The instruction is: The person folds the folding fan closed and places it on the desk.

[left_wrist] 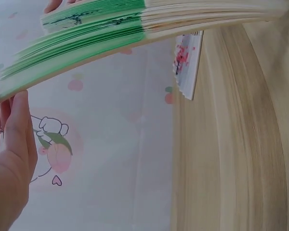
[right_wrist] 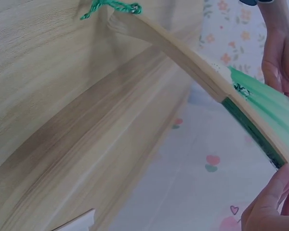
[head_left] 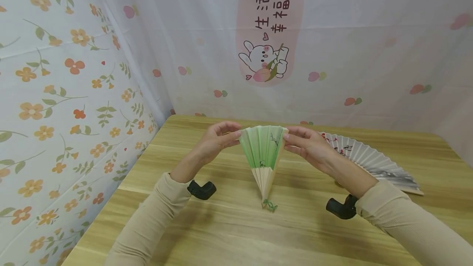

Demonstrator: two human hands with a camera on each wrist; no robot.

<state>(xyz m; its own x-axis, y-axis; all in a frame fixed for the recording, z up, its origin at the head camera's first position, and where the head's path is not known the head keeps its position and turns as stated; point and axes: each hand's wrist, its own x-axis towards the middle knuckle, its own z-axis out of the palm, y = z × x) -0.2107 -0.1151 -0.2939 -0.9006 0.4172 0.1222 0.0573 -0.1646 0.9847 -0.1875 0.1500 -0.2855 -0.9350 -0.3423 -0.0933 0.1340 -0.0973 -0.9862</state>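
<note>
A green folding fan [head_left: 261, 147] with pale wooden ribs is partly spread between my two hands, its pivot end pointing toward me. My left hand [head_left: 218, 138] pinches the upper left edge between thumb and fingers. At the upper right edge, my right hand [head_left: 308, 145] pinches the outer rib. A green cord [head_left: 271, 205] hangs at the pivot. In the left wrist view the fan's pleats [left_wrist: 86, 43] show edge-on, bunched in close folds. The right wrist view shows the green outer rib [right_wrist: 253, 132] with the thumb pressed on it.
A white folding fan [head_left: 369, 159] with red blossoms and grey painting lies spread on the wooden table [head_left: 236, 233], partly behind the right forearm. Black wrist mounts [head_left: 202, 190] sit by both wrists. Printed curtains [head_left: 192, 52] hang behind the table and at the left.
</note>
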